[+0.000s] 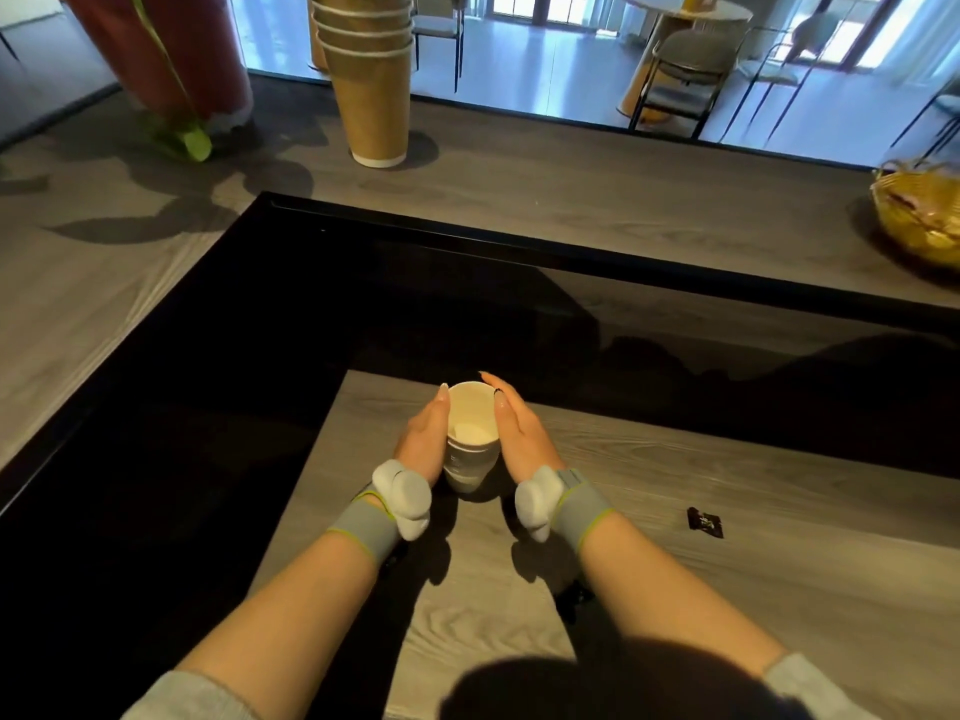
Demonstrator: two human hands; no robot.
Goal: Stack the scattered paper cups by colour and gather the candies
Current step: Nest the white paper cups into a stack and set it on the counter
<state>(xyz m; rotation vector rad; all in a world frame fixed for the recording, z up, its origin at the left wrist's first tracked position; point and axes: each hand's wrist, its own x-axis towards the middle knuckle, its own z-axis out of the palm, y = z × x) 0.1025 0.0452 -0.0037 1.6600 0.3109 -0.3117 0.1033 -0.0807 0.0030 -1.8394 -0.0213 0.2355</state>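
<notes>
A stack of white paper cups (470, 439) stands upright on the lower wooden counter (675, 563) in front of me. My left hand (423, 441) presses its left side and my right hand (519, 433) presses its right side, fingers straight and pointing away. A stack of brown paper cups (371, 90) stands on the upper counter at the back. One dark-wrapped candy (705, 522) lies on the lower counter to the right of my right wrist. A golden wire basket (922, 215) with wrapped candies sits at the far right edge.
A black recessed ledge (363, 283) separates the lower counter from the raised wooden counter (571, 189). A reddish vase with a green ribbon (171, 70) stands at the back left. Chairs and a round table (691, 59) lie beyond the counter.
</notes>
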